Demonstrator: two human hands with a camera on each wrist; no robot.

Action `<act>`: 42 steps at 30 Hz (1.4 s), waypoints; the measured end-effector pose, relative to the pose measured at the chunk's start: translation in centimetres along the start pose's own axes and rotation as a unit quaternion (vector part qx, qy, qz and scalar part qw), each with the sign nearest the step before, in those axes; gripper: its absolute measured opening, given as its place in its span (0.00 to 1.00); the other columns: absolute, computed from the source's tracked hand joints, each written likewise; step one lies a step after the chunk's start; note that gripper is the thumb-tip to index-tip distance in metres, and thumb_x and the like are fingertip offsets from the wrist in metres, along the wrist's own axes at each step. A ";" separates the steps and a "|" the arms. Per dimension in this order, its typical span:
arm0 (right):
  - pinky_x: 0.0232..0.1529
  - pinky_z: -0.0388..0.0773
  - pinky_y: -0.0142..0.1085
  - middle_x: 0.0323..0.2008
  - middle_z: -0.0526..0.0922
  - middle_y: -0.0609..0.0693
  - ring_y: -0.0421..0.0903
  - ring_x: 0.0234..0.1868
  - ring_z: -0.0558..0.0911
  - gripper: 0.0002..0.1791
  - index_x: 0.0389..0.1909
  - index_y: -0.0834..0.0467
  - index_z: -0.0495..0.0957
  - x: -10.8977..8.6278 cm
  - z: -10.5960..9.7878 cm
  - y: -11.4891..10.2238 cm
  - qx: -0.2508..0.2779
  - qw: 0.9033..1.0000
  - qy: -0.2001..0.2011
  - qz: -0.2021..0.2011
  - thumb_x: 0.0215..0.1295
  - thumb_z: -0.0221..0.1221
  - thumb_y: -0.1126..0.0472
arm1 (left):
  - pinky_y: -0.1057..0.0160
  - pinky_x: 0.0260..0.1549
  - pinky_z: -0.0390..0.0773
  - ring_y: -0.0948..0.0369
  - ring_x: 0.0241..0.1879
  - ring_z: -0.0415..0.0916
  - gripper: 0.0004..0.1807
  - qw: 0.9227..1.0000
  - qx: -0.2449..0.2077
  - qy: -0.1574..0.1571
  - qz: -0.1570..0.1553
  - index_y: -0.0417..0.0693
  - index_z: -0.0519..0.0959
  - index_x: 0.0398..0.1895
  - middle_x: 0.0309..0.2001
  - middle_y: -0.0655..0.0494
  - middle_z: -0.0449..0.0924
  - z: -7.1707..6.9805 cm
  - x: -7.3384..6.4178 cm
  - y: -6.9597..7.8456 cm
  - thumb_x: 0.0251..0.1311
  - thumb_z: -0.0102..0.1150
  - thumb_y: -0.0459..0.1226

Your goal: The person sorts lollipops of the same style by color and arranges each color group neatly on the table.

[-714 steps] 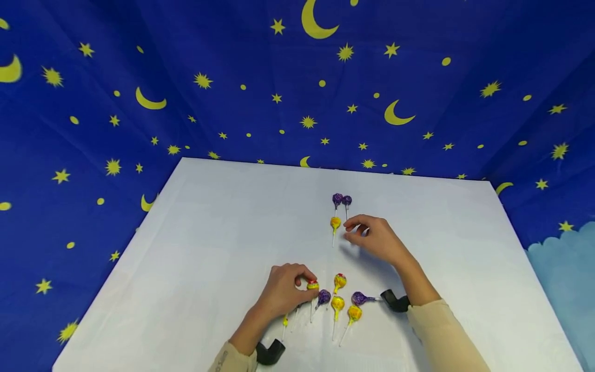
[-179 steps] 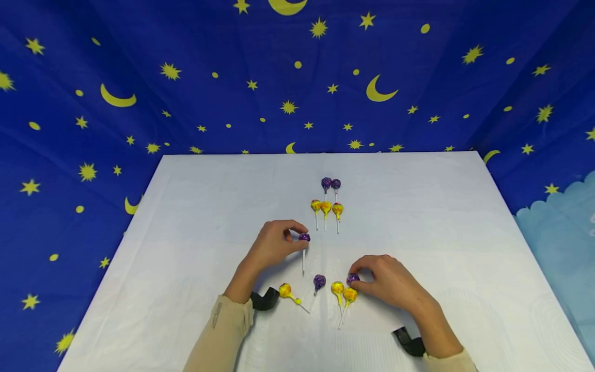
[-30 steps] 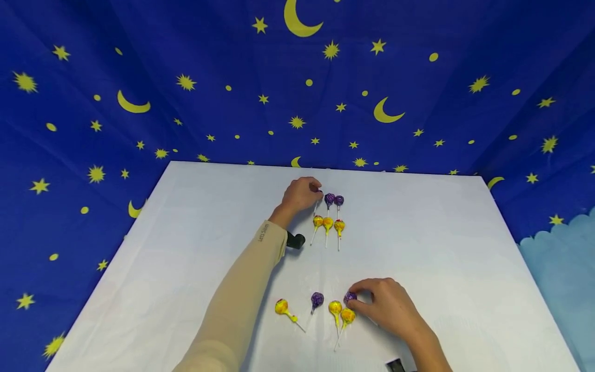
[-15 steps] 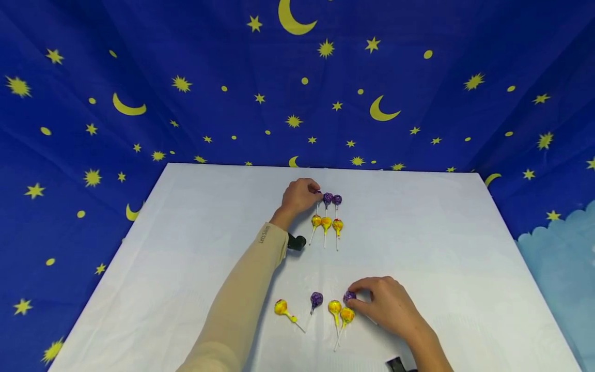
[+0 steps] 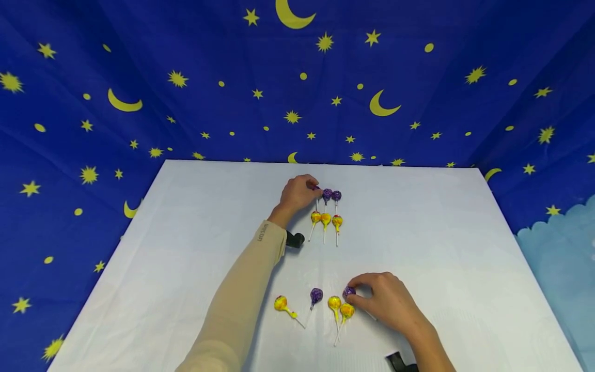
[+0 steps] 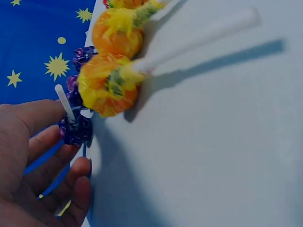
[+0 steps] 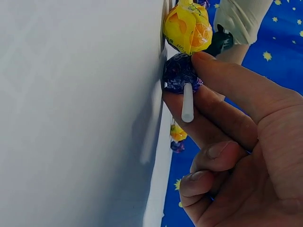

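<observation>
My left hand point(image 5: 297, 194) is at the far group of lollipops and pinches a purple lollipop point(image 6: 75, 128) by its wrapped head. That head lies at the left end of a row, beside two other purple lollipops point(image 5: 327, 195). Just nearer, three yellow lollipops point(image 5: 326, 219) lie side by side, sticks toward me. Closer to the front, my right hand point(image 5: 390, 299) holds another purple lollipop point(image 7: 181, 73) between thumb and fingers, its white stick pointing back under the palm. Right beside it is a yellow lollipop point(image 5: 346, 311), its stick crossing that of a second yellow one point(image 5: 334, 303).
Left of the crossed pair lie a loose purple lollipop point(image 5: 316, 295) and a yellow lollipop point(image 5: 281, 304) turned askew. A white table point(image 5: 186, 217) carries everything. Blue star-and-moon cloth point(image 5: 223, 62) hangs behind and at the sides. Black wrist cameras point(image 5: 295, 239) sit on both wrists.
Since six seconds ago my left hand has carried its purple lollipop to the far row; over the last second its stick has straightened there. My right hand stays almost still with its lollipop.
</observation>
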State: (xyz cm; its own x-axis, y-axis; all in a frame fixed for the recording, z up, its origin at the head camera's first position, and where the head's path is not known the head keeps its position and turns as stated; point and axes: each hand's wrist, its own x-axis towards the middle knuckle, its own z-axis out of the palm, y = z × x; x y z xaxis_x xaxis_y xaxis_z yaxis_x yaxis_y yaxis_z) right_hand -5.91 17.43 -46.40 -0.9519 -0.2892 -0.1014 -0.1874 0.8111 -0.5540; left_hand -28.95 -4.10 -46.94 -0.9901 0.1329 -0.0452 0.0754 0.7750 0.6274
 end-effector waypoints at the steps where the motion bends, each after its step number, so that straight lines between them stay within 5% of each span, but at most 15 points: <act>1: 0.47 0.74 0.44 0.33 0.82 0.30 0.37 0.40 0.81 0.09 0.30 0.37 0.85 0.0 0.0 0.0 -0.001 1.000 0.001 -0.001 0.47 0.73 0.46 | 0.60 0.44 0.72 0.61 0.41 0.74 0.17 1.000 -0.001 -0.002 0.000 0.53 0.82 0.48 0.41 0.60 0.80 0.0 0.0 0.0 0.58 0.65 0.49; 15: 0.46 0.74 0.44 0.32 0.82 0.31 0.38 0.40 0.81 0.09 0.30 0.38 0.85 0.1 -0.3 -0.3 -0.007 1.000 0.003 0.000 0.47 0.73 0.47 | 0.58 0.52 0.70 0.59 0.51 0.73 0.21 1.000 -0.013 0.023 0.017 0.52 0.80 0.52 0.49 0.59 0.79 -0.5 -0.7 -0.5 0.59 0.63 0.50; 19: 0.46 0.75 0.44 0.32 0.82 0.31 0.39 0.40 0.81 0.09 0.30 0.39 0.85 0.1 -0.4 -0.4 -0.007 1.000 0.007 -0.003 0.47 0.73 0.48 | 0.58 0.47 0.72 0.60 0.46 0.74 0.21 0.998 -0.030 0.043 0.028 0.52 0.81 0.51 0.48 0.59 0.79 -0.9 -1.2 -0.8 0.58 0.64 0.51; 35: 0.44 0.75 0.44 0.30 0.81 0.30 0.39 0.39 0.82 0.09 0.30 0.40 0.85 -0.2 0.0 -0.3 -0.012 1.000 0.011 -0.003 0.47 0.73 0.48 | 0.61 0.27 0.72 0.63 0.26 0.73 0.15 0.983 -0.126 0.102 0.083 0.47 0.82 0.46 0.41 0.57 0.82 -1.4 -5.3 -2.0 0.58 0.66 0.41; 42: 0.45 0.75 0.44 0.30 0.81 0.29 0.40 0.40 0.82 0.09 0.31 0.41 0.85 -0.1 -0.1 -0.5 -0.015 1.000 0.010 -0.002 0.48 0.72 0.47 | 0.60 0.26 0.73 0.63 0.26 0.74 0.13 0.982 -0.147 0.079 0.092 0.48 0.83 0.45 0.36 0.63 0.81 -2.1 -7.5 -2.3 0.59 0.65 0.42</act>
State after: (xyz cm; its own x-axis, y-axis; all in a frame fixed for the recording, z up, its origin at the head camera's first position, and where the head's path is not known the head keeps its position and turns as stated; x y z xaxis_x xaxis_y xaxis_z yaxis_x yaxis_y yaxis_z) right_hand -5.72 17.14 -45.99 -0.9555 -0.2828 -0.0834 -0.1980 0.8251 -0.5292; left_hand -21.91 -8.16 -46.36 -0.9707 0.1378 0.1968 0.2402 0.5321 0.8119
